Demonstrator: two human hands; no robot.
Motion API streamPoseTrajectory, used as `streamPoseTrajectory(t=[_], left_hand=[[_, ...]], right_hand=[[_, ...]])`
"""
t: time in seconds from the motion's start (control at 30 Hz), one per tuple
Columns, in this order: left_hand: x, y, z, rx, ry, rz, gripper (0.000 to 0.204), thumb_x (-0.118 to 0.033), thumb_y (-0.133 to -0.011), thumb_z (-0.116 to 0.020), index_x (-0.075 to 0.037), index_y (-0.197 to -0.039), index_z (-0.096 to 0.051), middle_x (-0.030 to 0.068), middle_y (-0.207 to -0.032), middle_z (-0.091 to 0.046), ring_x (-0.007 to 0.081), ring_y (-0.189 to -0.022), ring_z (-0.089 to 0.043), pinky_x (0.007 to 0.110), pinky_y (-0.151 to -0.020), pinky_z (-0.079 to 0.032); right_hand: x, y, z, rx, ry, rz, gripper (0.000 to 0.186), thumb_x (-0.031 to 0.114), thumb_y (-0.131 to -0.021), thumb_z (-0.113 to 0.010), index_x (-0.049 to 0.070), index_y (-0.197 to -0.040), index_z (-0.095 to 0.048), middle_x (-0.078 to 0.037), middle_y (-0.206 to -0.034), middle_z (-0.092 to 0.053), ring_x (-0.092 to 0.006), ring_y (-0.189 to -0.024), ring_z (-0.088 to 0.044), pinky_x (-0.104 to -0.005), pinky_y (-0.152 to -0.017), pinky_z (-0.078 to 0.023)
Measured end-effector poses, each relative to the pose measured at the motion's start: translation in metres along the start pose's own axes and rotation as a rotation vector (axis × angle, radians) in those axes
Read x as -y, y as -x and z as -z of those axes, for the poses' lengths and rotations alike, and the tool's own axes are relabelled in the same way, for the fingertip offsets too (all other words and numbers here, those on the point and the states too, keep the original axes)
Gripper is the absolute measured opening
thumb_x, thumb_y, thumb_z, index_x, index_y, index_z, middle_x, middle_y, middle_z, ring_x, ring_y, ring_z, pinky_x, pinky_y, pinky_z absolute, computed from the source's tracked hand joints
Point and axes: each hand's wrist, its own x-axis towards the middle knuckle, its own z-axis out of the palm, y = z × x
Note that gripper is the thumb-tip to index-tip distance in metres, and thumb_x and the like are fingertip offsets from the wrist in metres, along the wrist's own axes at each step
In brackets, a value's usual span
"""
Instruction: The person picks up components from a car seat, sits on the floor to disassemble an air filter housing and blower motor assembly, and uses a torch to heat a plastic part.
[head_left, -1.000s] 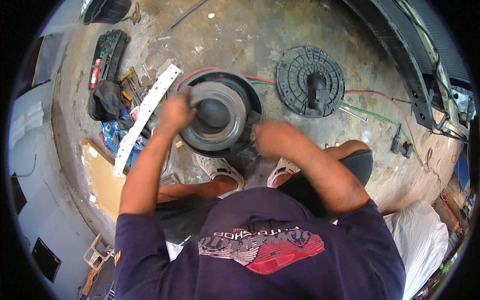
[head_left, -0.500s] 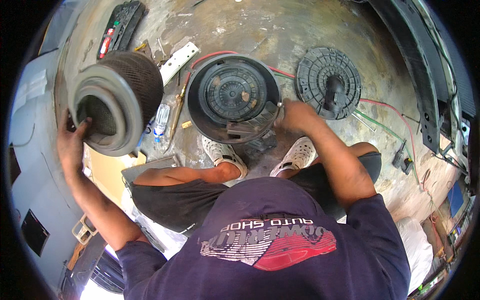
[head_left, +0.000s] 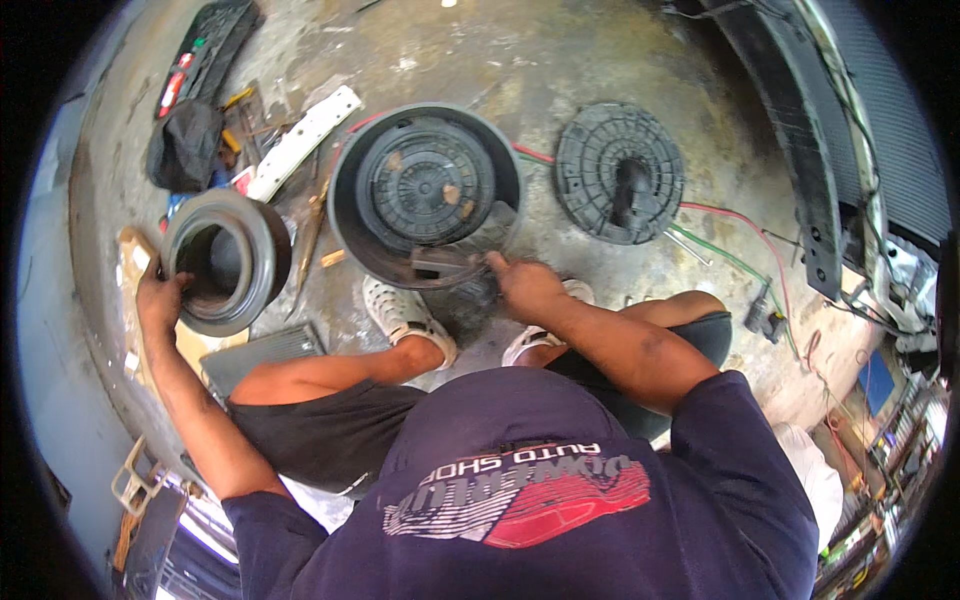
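Note:
My left hand [head_left: 163,302] grips the end ring of a cylindrical air filter [head_left: 262,228], thumb inside the opening and fingers outside. The filter is at the left, its open end turned toward me. My right hand [head_left: 530,292] is closed at the near right rim of a round black filter housing [head_left: 342,190], in front of my feet. Inside the housing are a ribbed round bottom and a few brown scraps. A blurred dark patch beside the right fingers cannot be made out. To the right lies a round ribbed black cover [head_left: 592,165] with a pipe stub.
A long white metal bar [head_left: 305,140], a black bag [head_left: 185,145] and scattered tools lie at the upper left. Red and green hoses [head_left: 740,262] run across the floor at the right. A long black beam [head_left: 800,170] stands along the right side.
My left hand has brought the air filter down and nearer, uncovering the black bag behind it. My right hand has moved slightly nearer along the housing's rim. The view has shifted.

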Motion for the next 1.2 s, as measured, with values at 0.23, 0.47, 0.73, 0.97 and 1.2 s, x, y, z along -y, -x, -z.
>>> streamPoseTrajectory(t=[0.23, 0.47, 0.73, 0.97, 1.2], left_hand=[[0.03, -0.024, -0.005, 0.056, 0.198, 0.064, 0.069, -0.005, -0.071, -0.069, 0.004, -0.138, -0.058, 0.0177, -0.107, -0.074, 0.0237, -0.093, -0.072, 0.035, -0.085, -0.056], [0.046, -0.042, -0.019, 0.095, 0.262, 0.074, 0.059, -0.007, -0.072, -0.071, 0.004, -0.129, -0.063, 0.0149, -0.105, -0.074, 0.0239, -0.088, -0.071, 0.036, -0.081, -0.056], [0.043, -0.034, -0.024, 0.052, -0.032, 0.095, 0.058, -0.017, -0.072, -0.078, 0.0, -0.126, -0.066, 0.02, -0.104, -0.075, 0.0297, -0.093, -0.073, 0.041, -0.083, -0.056], [0.028, -0.026, -0.025, 0.041, -0.114, 0.128, 0.054, -0.019, -0.07, -0.079, -0.009, -0.122, -0.071, 0.0178, -0.11, -0.075, 0.0321, -0.101, -0.073, 0.042, -0.09, -0.055], [0.025, -0.026, -0.029, 0.062, -0.076, 0.11, 0.056, -0.02, -0.07, -0.081, -0.005, -0.123, -0.07, 0.0206, -0.113, -0.074, 0.0333, -0.105, -0.072, 0.042, -0.092, -0.055]], right_hand=[[0.025, 0.013, 0.034, -0.142, 0.028, 0.196, 0.045, 0.029, -0.082, -0.073, 0.001, -0.114, -0.058, -0.018, -0.085, -0.073, -0.0387, -0.084, -0.073, -0.0489, -0.075, -0.058], [0.031, 0.016, 0.114, -0.498, -0.346, 0.239, 0.07, 0.046, -0.078, -0.081, 0.0, -0.127, -0.063, -0.025, -0.101, -0.072, -0.0357, -0.096, -0.07, -0.0466, -0.088, -0.054], [-0.053, 0.001, 0.18, -0.465, -1.836, -0.118, 0.052, 0.054, -0.087, -0.076, 0.007, -0.107, -0.063, 0.001, -0.058, -0.048, -0.0121, -0.048, -0.039, -0.026, -0.043, -0.032], [-0.127, -0.001, 0.179, -0.539, -2.075, -0.187, 0.052, 0.055, -0.091, -0.07, 0.015, -0.073, -0.042, 0.005, -0.052, -0.028, -0.0107, -0.042, -0.027, -0.0257, -0.037, -0.022], [-0.181, 0.017, 0.145, -0.517, -2.155, -0.195, 0.056, 0.058, -0.091, -0.063, 0.014, -0.064, -0.04, 0.003, -0.051, -0.029, -0.0123, -0.044, -0.03, -0.0264, -0.042, -0.027]])
